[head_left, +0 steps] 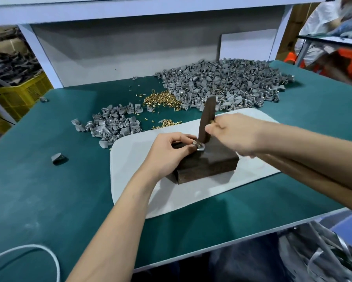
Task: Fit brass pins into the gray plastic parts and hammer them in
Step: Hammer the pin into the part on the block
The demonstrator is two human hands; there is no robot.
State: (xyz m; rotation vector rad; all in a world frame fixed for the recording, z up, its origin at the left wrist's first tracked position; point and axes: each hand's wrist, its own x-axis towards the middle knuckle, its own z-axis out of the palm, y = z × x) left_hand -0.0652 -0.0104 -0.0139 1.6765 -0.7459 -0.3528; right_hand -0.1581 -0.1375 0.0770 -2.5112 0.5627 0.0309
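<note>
Near the far edge of the block [211, 163], a gray part [199, 147] is pinched in the left hand [171, 151] grip; a dark bar [208, 106] is held upright in the right hand [232, 133] grip. Bare mat [130, 159] is left in front; pins [160, 100] and parts [221, 84] are heaped behind on the worktop [49, 190].

Both forearms are bare. The left one comes up from the lower edge and the right one comes in from the right side. The left hand [171, 153] lies palm down, and its thumb and forefinger pinch a small gray part [200, 147]. The right hand [232, 133] is just beside it, a little higher, with the back upward and the fingers curled. Its fingertips pinch a brass pin [211, 121].
</note>
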